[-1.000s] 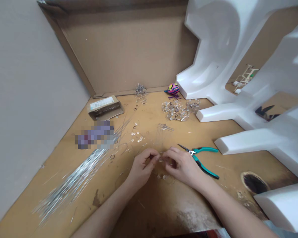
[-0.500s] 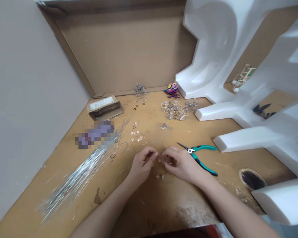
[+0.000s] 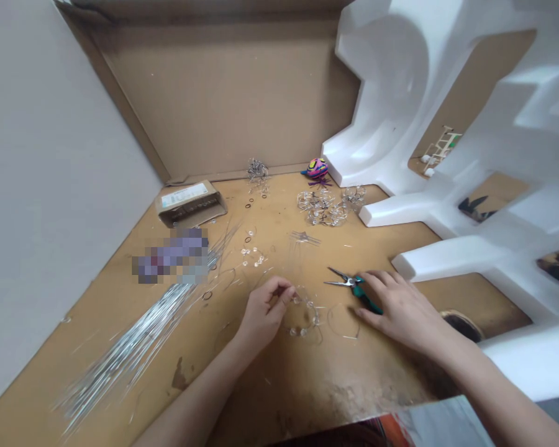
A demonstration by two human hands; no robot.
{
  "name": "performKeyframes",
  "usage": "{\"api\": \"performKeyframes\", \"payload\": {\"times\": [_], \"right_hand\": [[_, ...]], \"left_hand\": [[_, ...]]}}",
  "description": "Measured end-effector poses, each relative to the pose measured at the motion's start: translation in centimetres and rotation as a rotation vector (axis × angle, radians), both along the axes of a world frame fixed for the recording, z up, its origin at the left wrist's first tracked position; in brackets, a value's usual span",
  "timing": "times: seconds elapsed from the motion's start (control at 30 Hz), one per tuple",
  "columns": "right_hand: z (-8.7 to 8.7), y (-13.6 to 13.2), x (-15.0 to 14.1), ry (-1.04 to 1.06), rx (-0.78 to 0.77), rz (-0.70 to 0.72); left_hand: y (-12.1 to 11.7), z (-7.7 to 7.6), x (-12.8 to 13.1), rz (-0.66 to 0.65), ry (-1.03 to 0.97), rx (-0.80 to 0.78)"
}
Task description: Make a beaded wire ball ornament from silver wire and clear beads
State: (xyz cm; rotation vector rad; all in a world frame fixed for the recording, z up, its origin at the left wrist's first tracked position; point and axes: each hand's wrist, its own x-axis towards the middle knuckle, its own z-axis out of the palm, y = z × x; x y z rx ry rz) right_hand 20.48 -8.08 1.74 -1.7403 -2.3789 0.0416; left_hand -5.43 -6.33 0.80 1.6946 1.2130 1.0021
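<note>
My left hand (image 3: 266, 310) pinches a thin wire ring strung with clear beads (image 3: 304, 331) between thumb and fingertips, a little above or at the table surface. The ring curves away to the right of the fingers. My right hand (image 3: 400, 307) is curled over the handles of the long-nose pliers (image 3: 351, 281). Their teal grips are partly hidden under the fingers, and the jaws point left, spread apart. Between the two hands lies a bare thin wire loop (image 3: 343, 321).
A bundle of straight wires (image 3: 135, 335) lies at left, near a blurred purple object (image 3: 172, 253) and an open small box (image 3: 190, 203). Loose clear beads (image 3: 253, 256), finished-looking beaded wire pieces (image 3: 323, 208) and a colourful toy (image 3: 317, 167) sit farther back. White moulded foam (image 3: 428, 257) borders the right.
My right hand has left the beaded ring and moved right onto the pliers' handles. The left hand stays on the ring, now more exposed. The camera view has shifted slightly.
</note>
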Motion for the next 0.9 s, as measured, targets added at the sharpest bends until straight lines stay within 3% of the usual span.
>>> {"api": "performKeyframes", "payload": {"times": [0.23, 0.43, 0.63, 0.77, 0.83, 0.9], "right_hand": [[-1.2, -1.0, 2.2, -0.218, -0.022, -0.06], [-1.1, 0.7, 2.4, -0.269, 0.001, 0.053], [-0.6, 2.3, 1.8, -0.343, -0.015, 0.047], [0.8, 3.2, 3.0, -0.217, -0.059, 0.103], [1.9, 3.3, 4.2, -0.045, -0.139, 0.087], [3.0, 3.0, 5.1, 0.227, -0.32, 0.089]], "left_hand": [[-0.1, 0.3, -0.3, -0.046, -0.125, -0.056], [-0.1, 0.4, -0.5, -0.072, -0.16, -0.069], [-0.1, 0.5, -0.7, -0.078, -0.138, -0.047], [-0.1, 0.4, -0.8, -0.072, -0.15, -0.057], [0.0, 0.4, -0.9, -0.068, -0.152, -0.055], [0.0, 0.5, -0.9, -0.062, -0.149, -0.044]]}}
